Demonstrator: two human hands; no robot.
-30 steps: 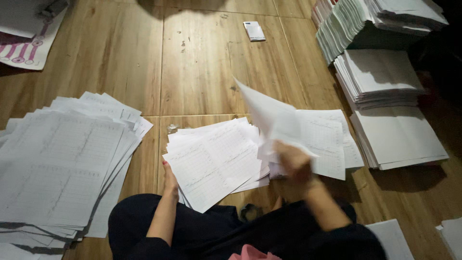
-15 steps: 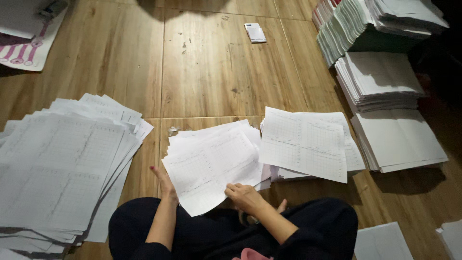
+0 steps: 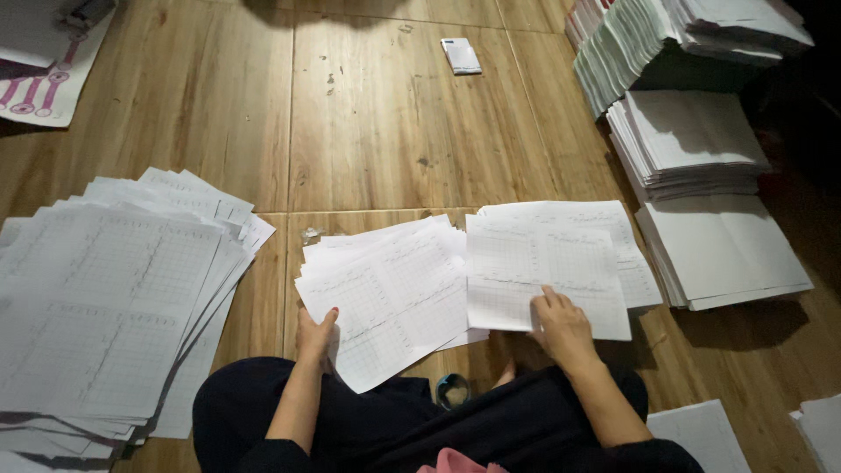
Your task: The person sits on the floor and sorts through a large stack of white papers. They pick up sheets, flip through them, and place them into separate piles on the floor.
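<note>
A: Two loose piles of white printed sheets with grid tables lie on the wooden plank floor (image 3: 385,114) just in front of the seated person's dark-clothed lap. The left hand (image 3: 314,333) rests flat on the near-left corner of the centre pile (image 3: 390,293), fingers spread, gripping nothing. The right hand (image 3: 561,322) lies palm down on the near edge of the top sheet of the pile to the right (image 3: 543,276), fingers extended; no sheet looks pinched, though what the fingertips do underneath cannot be told.

B: What risks does the arrangement present?

A: The centre pile is skewed and overlaps its right neighbour, so a sideways push from either hand could, in my judgement, slide sheets from one pile into the other. Thin paper on smooth boards shifts easily.

B: And the surroundings?

A: Well left of the centre pile sits a broad fanned heap of similar sheets (image 3: 105,298). To its right, beyond the second pile, stand neater white stacks (image 3: 727,250), with taller ones (image 3: 683,140) behind. Farther off lies a small white rectangular card (image 3: 461,55); at far left, a white sheet with pink markings (image 3: 44,79). Lighting is dim, and shadow covers the right edge.
</note>
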